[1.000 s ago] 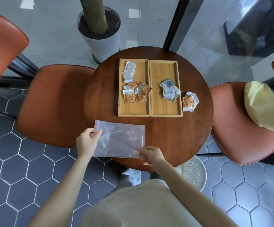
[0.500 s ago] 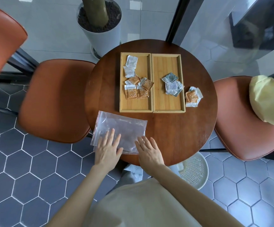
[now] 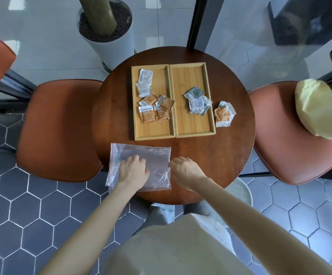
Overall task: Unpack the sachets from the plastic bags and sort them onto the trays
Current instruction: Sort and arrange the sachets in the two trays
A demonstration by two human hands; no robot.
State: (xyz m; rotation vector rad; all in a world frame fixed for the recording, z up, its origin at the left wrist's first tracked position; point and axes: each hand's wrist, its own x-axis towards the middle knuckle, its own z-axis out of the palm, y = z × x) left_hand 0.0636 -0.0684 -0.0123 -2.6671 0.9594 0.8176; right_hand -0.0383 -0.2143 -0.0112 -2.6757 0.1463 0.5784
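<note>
Empty plastic bag lies flat at near edge of tabletop, partly overhanging it. Left hand rests palm-down on bag, fingers loosely curled; right hand touches bag's right edge, gripping nothing. Sachets sit in left tray and right tray; a few lie just right of the trays.

No text could be read anywhere. The orange sachets in the left tray and the grey sachets in the right tray carried small printing, but it was too small and blurred to make out.
</note>
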